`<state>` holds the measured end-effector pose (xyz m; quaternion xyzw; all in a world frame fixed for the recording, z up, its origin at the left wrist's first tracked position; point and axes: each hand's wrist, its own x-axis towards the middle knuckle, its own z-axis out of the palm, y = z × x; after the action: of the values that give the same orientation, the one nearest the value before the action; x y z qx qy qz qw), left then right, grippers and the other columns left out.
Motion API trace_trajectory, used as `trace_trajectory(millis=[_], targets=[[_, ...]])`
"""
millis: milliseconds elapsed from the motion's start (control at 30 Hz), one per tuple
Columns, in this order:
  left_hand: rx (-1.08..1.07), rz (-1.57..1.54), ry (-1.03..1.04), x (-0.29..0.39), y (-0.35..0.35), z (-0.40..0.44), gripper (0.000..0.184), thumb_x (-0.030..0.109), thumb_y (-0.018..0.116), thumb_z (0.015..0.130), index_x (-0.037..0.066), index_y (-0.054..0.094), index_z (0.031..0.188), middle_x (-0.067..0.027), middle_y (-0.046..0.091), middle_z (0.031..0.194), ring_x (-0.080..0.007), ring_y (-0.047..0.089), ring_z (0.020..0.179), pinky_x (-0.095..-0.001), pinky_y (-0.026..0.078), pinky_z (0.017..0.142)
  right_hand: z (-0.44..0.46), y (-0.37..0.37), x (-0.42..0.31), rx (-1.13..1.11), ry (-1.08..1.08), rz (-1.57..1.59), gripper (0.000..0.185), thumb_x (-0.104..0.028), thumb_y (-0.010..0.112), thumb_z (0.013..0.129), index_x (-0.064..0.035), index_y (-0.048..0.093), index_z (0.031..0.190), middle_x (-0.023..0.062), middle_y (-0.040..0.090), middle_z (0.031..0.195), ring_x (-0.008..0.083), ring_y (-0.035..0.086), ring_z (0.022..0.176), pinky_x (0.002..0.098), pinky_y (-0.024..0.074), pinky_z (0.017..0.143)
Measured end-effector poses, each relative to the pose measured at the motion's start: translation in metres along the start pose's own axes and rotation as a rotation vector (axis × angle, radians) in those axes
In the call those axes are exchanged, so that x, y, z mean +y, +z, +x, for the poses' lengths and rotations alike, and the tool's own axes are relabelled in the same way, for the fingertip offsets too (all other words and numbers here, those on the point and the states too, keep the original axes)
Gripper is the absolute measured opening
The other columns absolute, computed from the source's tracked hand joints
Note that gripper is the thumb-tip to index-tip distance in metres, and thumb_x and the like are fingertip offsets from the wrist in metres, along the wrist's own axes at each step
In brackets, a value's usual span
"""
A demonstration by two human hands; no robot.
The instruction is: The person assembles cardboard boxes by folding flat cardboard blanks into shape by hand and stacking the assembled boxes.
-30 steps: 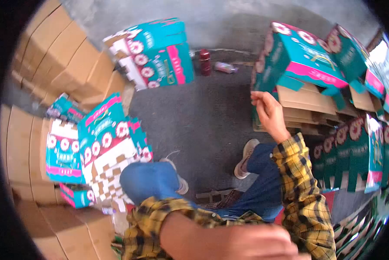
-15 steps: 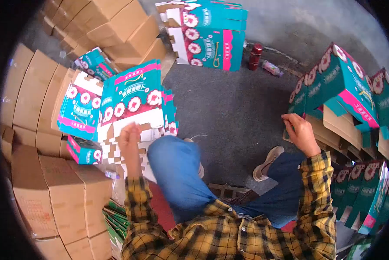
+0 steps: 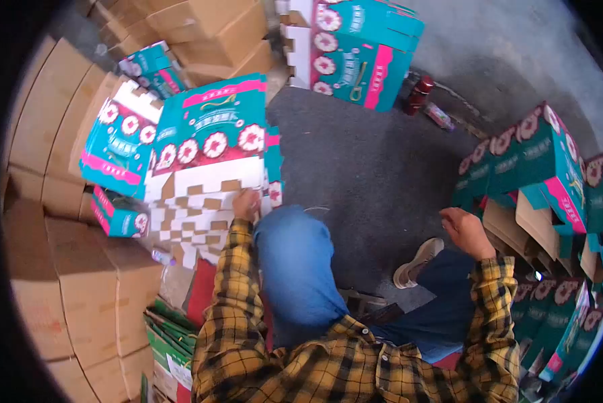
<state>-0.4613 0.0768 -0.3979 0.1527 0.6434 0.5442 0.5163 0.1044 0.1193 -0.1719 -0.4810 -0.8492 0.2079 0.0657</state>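
My left hand (image 3: 247,203) is closed at the right edge of the top flattened carton (image 3: 210,134), by its white slotted flaps. That carton is teal with a pink band and round white-and-red pictures, and lies on a stack whose white flaps (image 3: 190,225) fan out toward me. My fingertips are partly hidden. My right hand (image 3: 468,233) hangs in the air over my right leg, its fingers loosely bent and nothing seen in them. It is nearest to the folded teal boxes (image 3: 516,164) at the right.
Brown cardboard boxes (image 3: 79,282) are piled along the left. More flat teal cartons (image 3: 362,60) stand at the back, beside a dark red bottle (image 3: 419,94) and a small clear-and-pink bottle (image 3: 440,116). Green folded cartons (image 3: 167,336) sit low on the left.
My left hand has moved right across the white flaps to the top carton's right edge. My right hand stays about where it was. The view has shifted slightly.
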Motion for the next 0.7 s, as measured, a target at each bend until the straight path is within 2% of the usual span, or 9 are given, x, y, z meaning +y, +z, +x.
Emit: trace_trajectory(millis=[100, 133, 200, 300, 400, 433, 467, 567, 700], targets=[[-0.059, 0.186, 0.055, -0.002, 0.012, 0.022, 0.015, 0.017, 0.064, 0.083, 0.005, 0.058, 0.09, -0.0041, 0.06, 0.083, -0.0172, 0.059, 0.075, -0.0328, 0.05, 0.066, -0.001, -0.001, 0.01, 0.006, 0.028, -0.039, 0.027, -0.017, 0.058, 0.088, -0.0041, 0.061, 0.112, 0.017, 0.064, 0.106, 0.0352, 0.063, 0.094, 0.0419, 0.0516, 0.079], [-0.091, 0.229, 0.078, -0.006, 0.014, 0.039, 0.016, 0.017, 0.064, 0.084, 0.005, 0.058, 0.091, -0.0045, 0.06, 0.083, -0.0176, 0.059, 0.075, -0.0329, 0.05, 0.066, -0.002, 0.003, 0.02, 0.008, 0.043, -0.04, 0.029, -0.018, 0.059, 0.088, -0.0049, 0.06, 0.114, 0.0168, 0.064, 0.106, 0.0348, 0.063, 0.094, 0.0418, 0.0516, 0.079], [-0.136, 0.281, 0.107, 0.0, 0.02, 0.063, 0.016, 0.017, 0.064, 0.084, 0.004, 0.058, 0.092, -0.0054, 0.06, 0.084, -0.0183, 0.059, 0.076, -0.033, 0.051, 0.067, 0.003, 0.005, 0.026, -0.027, 0.134, -0.093, 0.028, -0.023, 0.059, 0.088, -0.0048, 0.063, 0.109, 0.0144, 0.067, 0.101, 0.0312, 0.066, 0.089, 0.0418, 0.0543, 0.074], [-0.124, 0.309, 0.103, 0.013, 0.036, 0.086, 0.018, 0.017, 0.064, 0.085, 0.003, 0.058, 0.093, -0.0067, 0.06, 0.086, -0.0195, 0.06, 0.077, -0.0333, 0.051, 0.068, 0.011, 0.013, 0.018, -0.179, 0.144, -0.152, 0.026, -0.023, 0.058, 0.088, -0.0048, 0.062, 0.106, 0.0146, 0.066, 0.096, 0.0316, 0.066, 0.087, 0.0419, 0.0535, 0.074], [-0.058, 0.359, 0.115, 0.031, 0.049, 0.083, 0.019, 0.018, 0.064, 0.085, 0.002, 0.058, 0.094, -0.0081, 0.06, 0.087, -0.0206, 0.06, 0.078, -0.0335, 0.051, 0.068, 0.021, 0.01, -0.017, -0.377, -0.005, -0.038, 0.024, -0.024, 0.057, 0.088, -0.0048, 0.062, 0.102, 0.0147, 0.066, 0.091, 0.0319, 0.065, 0.085, 0.0421, 0.0526, 0.073], [-0.044, 0.379, 0.112, 0.036, 0.052, 0.078, 0.019, 0.018, 0.064, 0.085, 0.002, 0.058, 0.095, -0.0085, 0.06, 0.088, -0.021, 0.06, 0.078, -0.0336, 0.051, 0.069, 0.021, 0.016, -0.025, -0.15, -0.233, 0.27, 0.031, -0.026, 0.058, 0.089, -0.0028, 0.06, 0.11, 0.0178, 0.066, 0.096, 0.0337, 0.064, 0.089, 0.0417, 0.0513, 0.077], [-0.017, 0.394, 0.12, 0.043, 0.053, 0.074, 0.02, 0.018, 0.064, 0.085, 0.001, 0.057, 0.095, -0.009, 0.06, 0.088, -0.0213, 0.06, 0.078, -0.0337, 0.051, 0.069, 0.02, -0.011, -0.046, -0.206, -0.314, 0.549, 0.035, -0.026, 0.058, 0.09, -0.0019, 0.058, 0.115, 0.019, 0.066, 0.099, 0.0336, 0.063, 0.094, 0.0423, 0.0502, 0.08], [0.021, 0.436, 0.148, 0.054, 0.051, 0.063, 0.021, 0.018, 0.064, 0.086, 0.0, 0.057, 0.096, -0.0103, 0.06, 0.09, -0.0225, 0.06, 0.079, -0.0339, 0.052, 0.07, -0.012, -0.048, -0.049, -0.089, -0.344, 0.657, 0.034, -0.026, 0.057, 0.092, -0.0007, 0.056, 0.115, 0.0197, 0.065, 0.101, 0.0334, 0.063, 0.097, 0.0424, 0.05, 0.08], [0.078, 0.414, 0.228, 0.077, 0.061, 0.054, 0.023, 0.018, 0.063, 0.087, -0.001, 0.057, 0.098, -0.0121, 0.06, 0.092, -0.024, 0.06, 0.081, -0.0343, 0.052, 0.071, -0.053, -0.045, 0.014, 0.147, -0.026, 0.438, 0.031, -0.022, 0.055, 0.092, 0.0023, 0.059, 0.112, 0.0193, 0.065, 0.103, 0.0301, 0.065, 0.094, 0.0384, 0.0512, 0.081]])
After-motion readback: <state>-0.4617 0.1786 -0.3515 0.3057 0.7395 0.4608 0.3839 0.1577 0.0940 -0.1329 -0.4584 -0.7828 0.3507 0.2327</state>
